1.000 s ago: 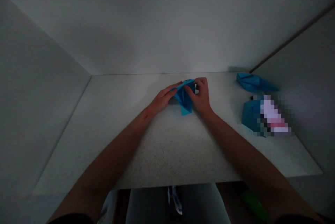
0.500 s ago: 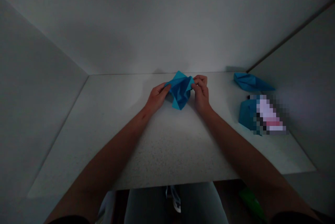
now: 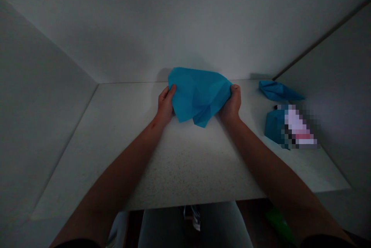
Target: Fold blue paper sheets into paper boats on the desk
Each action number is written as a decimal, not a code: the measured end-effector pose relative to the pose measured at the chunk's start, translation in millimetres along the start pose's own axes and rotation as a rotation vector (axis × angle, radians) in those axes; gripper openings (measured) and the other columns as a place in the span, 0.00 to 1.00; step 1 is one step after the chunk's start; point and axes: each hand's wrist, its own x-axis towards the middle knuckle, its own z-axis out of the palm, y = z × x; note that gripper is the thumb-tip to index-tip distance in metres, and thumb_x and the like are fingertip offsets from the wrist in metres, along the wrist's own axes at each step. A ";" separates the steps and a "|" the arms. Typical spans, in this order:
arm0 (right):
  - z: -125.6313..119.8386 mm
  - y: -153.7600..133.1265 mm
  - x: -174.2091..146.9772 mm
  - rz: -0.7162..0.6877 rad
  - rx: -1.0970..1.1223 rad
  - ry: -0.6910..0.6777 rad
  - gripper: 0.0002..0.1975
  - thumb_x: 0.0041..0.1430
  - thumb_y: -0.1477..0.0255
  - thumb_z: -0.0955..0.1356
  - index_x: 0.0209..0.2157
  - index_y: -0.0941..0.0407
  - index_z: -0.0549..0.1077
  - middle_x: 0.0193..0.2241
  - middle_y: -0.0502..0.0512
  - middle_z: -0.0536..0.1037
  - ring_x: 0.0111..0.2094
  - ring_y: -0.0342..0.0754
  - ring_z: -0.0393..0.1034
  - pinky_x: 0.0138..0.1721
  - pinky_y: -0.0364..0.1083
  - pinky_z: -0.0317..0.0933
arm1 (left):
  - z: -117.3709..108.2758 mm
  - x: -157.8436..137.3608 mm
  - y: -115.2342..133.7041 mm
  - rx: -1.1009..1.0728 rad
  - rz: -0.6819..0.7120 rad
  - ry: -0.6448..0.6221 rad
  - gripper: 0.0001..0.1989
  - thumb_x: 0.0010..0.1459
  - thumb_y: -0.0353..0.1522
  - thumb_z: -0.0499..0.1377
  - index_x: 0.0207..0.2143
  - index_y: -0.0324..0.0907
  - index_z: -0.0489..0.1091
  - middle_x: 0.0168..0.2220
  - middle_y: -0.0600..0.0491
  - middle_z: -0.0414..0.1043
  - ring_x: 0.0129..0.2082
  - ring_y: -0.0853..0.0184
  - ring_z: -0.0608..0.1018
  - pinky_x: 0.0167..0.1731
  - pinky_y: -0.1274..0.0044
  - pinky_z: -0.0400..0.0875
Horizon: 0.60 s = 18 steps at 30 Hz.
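Observation:
A sheet of blue paper [image 3: 199,91], creased by folds, is stretched between both hands above the back of the white table. My left hand [image 3: 166,103] grips its left edge, thumb on top. At the right edge, my right hand [image 3: 232,103] is closed on the paper with its thumb on the front face. The sheet is mostly spread out, with a crumpled flap hanging at its lower middle. Fingers behind the paper are hidden.
A folded blue paper piece [image 3: 279,91] lies at the table's back right. In front of it sits another blue item [image 3: 274,124], partly covered by a pixelated patch. White walls border the speckled white tabletop [image 3: 188,170] at the back and sides. Something green [image 3: 279,223] shows below the table's edge.
The blue paper has gone from a bunched, folded shape to a mostly open sheet. My hands have moved apart, left hand leftward and right hand slightly rightward, both still holding it.

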 end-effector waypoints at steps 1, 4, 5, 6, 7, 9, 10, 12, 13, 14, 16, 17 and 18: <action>-0.6 1.2 1.1 -0.029 -0.026 0.056 0.26 0.70 0.38 0.63 0.36 0.48 0.62 0.32 0.47 0.64 0.38 0.51 0.70 0.41 0.49 0.68 | -1.0 1.0 0.7 -0.015 0.000 0.011 0.29 0.56 0.56 0.76 0.46 0.45 0.80 0.41 0.49 0.84 0.43 0.58 0.86 0.44 0.67 0.83; -0.8 5.1 3.5 -0.082 -0.061 0.181 0.27 0.69 0.38 0.64 0.39 0.48 0.63 0.34 0.47 0.65 0.39 0.51 0.70 0.42 0.50 0.68 | -5.6 3.8 4.5 0.006 0.051 0.030 0.30 0.56 0.58 0.76 0.46 0.45 0.80 0.41 0.48 0.84 0.45 0.56 0.86 0.43 0.68 0.84; -0.7 6.1 3.7 -0.076 -0.066 0.179 0.27 0.69 0.37 0.64 0.39 0.48 0.63 0.34 0.47 0.64 0.39 0.51 0.70 0.41 0.49 0.67 | -7.9 5.0 6.4 0.036 0.074 0.035 0.30 0.56 0.58 0.75 0.45 0.44 0.80 0.40 0.48 0.84 0.44 0.57 0.86 0.42 0.68 0.83; -0.9 6.9 3.6 -0.069 -0.072 0.175 0.27 0.69 0.37 0.64 0.40 0.47 0.63 0.34 0.47 0.64 0.38 0.51 0.69 0.41 0.49 0.67 | -10.5 6.3 8.5 0.075 0.094 0.038 0.29 0.56 0.58 0.75 0.44 0.44 0.79 0.39 0.49 0.83 0.43 0.57 0.86 0.41 0.69 0.83; -1.6 7.3 3.3 -0.065 -0.087 0.173 0.28 0.68 0.36 0.65 0.41 0.47 0.63 0.34 0.47 0.64 0.38 0.50 0.69 0.41 0.49 0.66 | -13.4 8.0 10.9 0.119 0.105 0.038 0.29 0.57 0.58 0.75 0.43 0.44 0.79 0.38 0.49 0.83 0.43 0.57 0.86 0.39 0.70 0.83; -4.9 6.6 2.9 -0.077 -0.152 0.176 0.28 0.69 0.36 0.64 0.43 0.47 0.63 0.35 0.47 0.65 0.39 0.51 0.68 0.42 0.49 0.66 | -20.0 12.4 16.7 0.210 0.110 0.031 0.28 0.58 0.58 0.74 0.42 0.44 0.79 0.38 0.49 0.83 0.41 0.58 0.85 0.38 0.71 0.82; -7.4 5.6 3.3 -0.093 -0.194 0.176 0.28 0.69 0.36 0.64 0.44 0.47 0.64 0.36 0.48 0.66 0.39 0.51 0.69 0.42 0.50 0.66 | -23.7 15.0 20.2 0.253 0.110 0.031 0.28 0.58 0.58 0.74 0.42 0.44 0.79 0.37 0.49 0.82 0.40 0.58 0.85 0.37 0.71 0.81; -13.7 2.4 5.4 -0.130 -0.262 0.165 0.29 0.70 0.35 0.63 0.45 0.47 0.65 0.37 0.49 0.68 0.41 0.52 0.69 0.42 0.50 0.67 | -32.2 20.7 29.0 0.345 0.103 0.028 0.28 0.59 0.58 0.73 0.41 0.44 0.79 0.35 0.49 0.81 0.37 0.58 0.84 0.34 0.71 0.79; -16.8 0.5 7.1 -0.141 -0.276 0.151 0.30 0.69 0.34 0.63 0.45 0.48 0.65 0.38 0.49 0.68 0.41 0.52 0.70 0.42 0.50 0.67 | -37.2 23.7 34.5 0.404 0.095 0.016 0.27 0.59 0.58 0.72 0.39 0.44 0.79 0.33 0.50 0.81 0.35 0.59 0.83 0.32 0.72 0.78; -19.4 -1.5 8.9 -0.146 -0.275 0.131 0.31 0.68 0.33 0.64 0.45 0.48 0.65 0.37 0.49 0.69 0.40 0.51 0.70 0.40 0.50 0.67 | -42.9 26.6 40.9 0.472 0.083 -0.005 0.26 0.60 0.58 0.72 0.38 0.44 0.80 0.32 0.50 0.80 0.34 0.59 0.82 0.31 0.72 0.77; -22.5 -4.9 11.8 -0.138 -0.260 0.079 0.32 0.66 0.32 0.66 0.45 0.48 0.65 0.34 0.48 0.68 0.36 0.50 0.69 0.36 0.48 0.65 | -55.7 32.2 56.1 0.645 0.055 -0.074 0.23 0.62 0.54 0.70 0.36 0.43 0.80 0.31 0.50 0.80 0.33 0.60 0.81 0.30 0.73 0.75; -22.8 -6.2 12.5 -0.131 -0.257 0.053 0.32 0.65 0.33 0.67 0.45 0.48 0.65 0.32 0.47 0.68 0.34 0.49 0.69 0.34 0.47 0.64 | -62.3 34.6 64.5 0.743 0.049 -0.105 0.20 0.62 0.51 0.70 0.36 0.43 0.81 0.32 0.50 0.80 0.33 0.60 0.81 0.32 0.72 0.75; -22.3 -7.2 12.4 -0.123 -0.260 0.027 0.32 0.65 0.33 0.68 0.45 0.48 0.66 0.30 0.46 0.67 0.32 0.48 0.67 0.32 0.47 0.62 | -68.4 36.7 72.9 0.849 0.052 -0.127 0.17 0.63 0.49 0.69 0.36 0.43 0.81 0.33 0.50 0.81 0.34 0.60 0.81 0.34 0.72 0.76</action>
